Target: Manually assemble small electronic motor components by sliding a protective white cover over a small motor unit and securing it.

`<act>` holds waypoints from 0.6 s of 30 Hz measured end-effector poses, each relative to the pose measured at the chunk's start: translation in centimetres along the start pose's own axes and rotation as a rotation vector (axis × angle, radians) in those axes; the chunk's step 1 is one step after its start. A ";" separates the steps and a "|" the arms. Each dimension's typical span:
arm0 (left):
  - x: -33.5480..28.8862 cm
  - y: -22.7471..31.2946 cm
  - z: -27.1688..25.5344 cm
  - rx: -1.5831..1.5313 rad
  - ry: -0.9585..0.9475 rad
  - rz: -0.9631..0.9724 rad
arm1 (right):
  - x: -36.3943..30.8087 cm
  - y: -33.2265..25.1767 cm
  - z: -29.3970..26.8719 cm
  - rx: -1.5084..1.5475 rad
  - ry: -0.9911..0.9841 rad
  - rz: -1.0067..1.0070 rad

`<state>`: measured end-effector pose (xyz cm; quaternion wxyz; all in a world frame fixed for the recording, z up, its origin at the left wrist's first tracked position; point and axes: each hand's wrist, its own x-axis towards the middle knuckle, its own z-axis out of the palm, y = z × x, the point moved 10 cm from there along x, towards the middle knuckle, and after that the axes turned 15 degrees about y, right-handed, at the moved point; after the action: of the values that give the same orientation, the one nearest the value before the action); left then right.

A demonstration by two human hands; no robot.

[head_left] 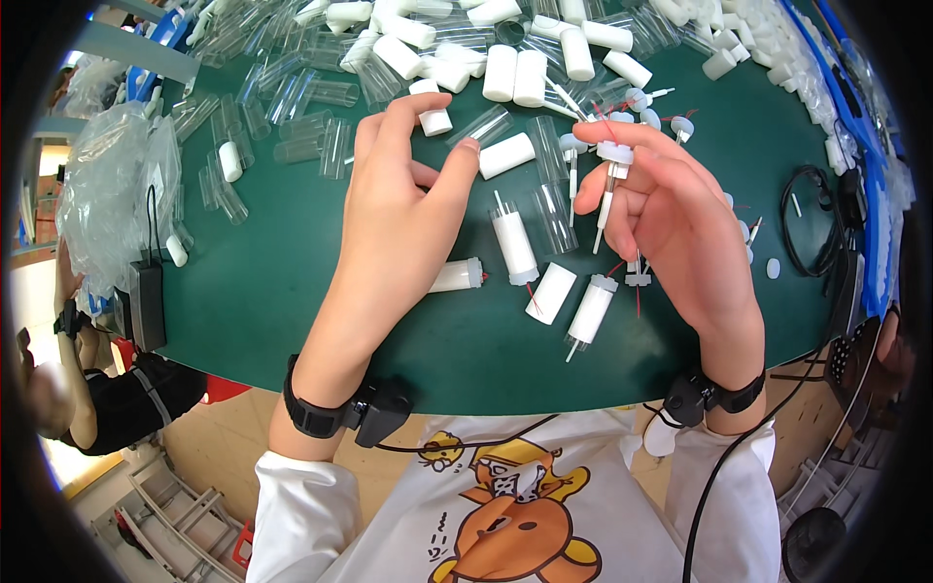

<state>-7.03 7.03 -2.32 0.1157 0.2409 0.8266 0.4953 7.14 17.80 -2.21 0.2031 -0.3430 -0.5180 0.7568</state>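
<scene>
My right hand (671, 209) holds a small white cap with a thin white stem (610, 180) pinched between thumb and fingers, above the green table (272, 282). My left hand (403, 199) hovers with fingers spread, its thumb tip touching a white cylinder (506, 154) and a clear tube (483, 126). Between the hands lie assembled clear tubes with white filters (514, 244), (591, 309), a loose white cylinder (551, 292) and another capped tube (457, 276) under my left palm.
Several clear tubes (321, 126) and white cylinders (515, 73) cover the far table. White caps with stems (671, 121) lie at right. A plastic bag (112, 185) and black box (146, 301) sit left. A black cable (812, 219) coils right. Another person (87, 389) crouches lower left.
</scene>
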 end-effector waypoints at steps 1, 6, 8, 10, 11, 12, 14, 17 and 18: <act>0.0 0.0 -0.1 -0.016 0.001 -0.004 | -0.1 0.1 0.2 0.000 -0.019 0.016; -0.3 1.0 -0.4 -0.155 -0.002 0.025 | 0.0 0.6 0.2 0.060 -0.024 0.054; -0.6 1.2 -0.1 -0.291 -0.035 -0.038 | 0.0 0.7 0.2 0.091 -0.034 0.076; -0.8 1.1 0.3 -0.399 -0.077 -0.101 | -0.1 0.7 0.5 0.139 -0.058 0.105; -0.9 0.8 0.5 -0.441 -0.104 -0.133 | -0.1 0.6 0.6 0.119 -0.068 0.095; -1.0 0.5 0.9 -0.482 -0.134 -0.166 | -0.1 0.5 0.6 0.098 -0.076 0.086; -1.3 1.0 1.5 -0.561 -0.206 -0.175 | -0.2 0.3 0.7 0.027 -0.066 0.043; -1.7 2.2 1.5 -0.654 -0.202 -0.120 | -0.7 -0.7 1.0 -0.075 -0.027 -0.075; -1.7 2.7 1.3 -0.679 -0.184 -0.091 | -0.9 -1.0 1.0 -0.071 -0.022 -0.125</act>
<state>-4.23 8.23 -0.69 0.2850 0.1950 0.6109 0.7124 6.96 16.95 -0.81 0.2320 -0.3088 -0.5673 0.7273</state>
